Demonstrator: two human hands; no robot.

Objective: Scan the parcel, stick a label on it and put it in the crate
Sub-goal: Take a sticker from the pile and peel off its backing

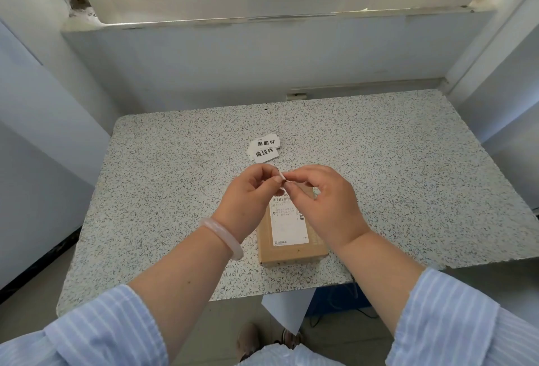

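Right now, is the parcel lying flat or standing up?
Flat: the parcel lies on the table, its printed label facing up.

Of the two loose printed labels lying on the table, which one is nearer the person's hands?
The lower label, which lies closer to the left hand and right hand. The other label sits just behind it, farther up the speckled table, partly overlapped.

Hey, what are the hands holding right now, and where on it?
A small white label, pinched at its upper end between the fingertips of the left hand and right hand, above the parcel.
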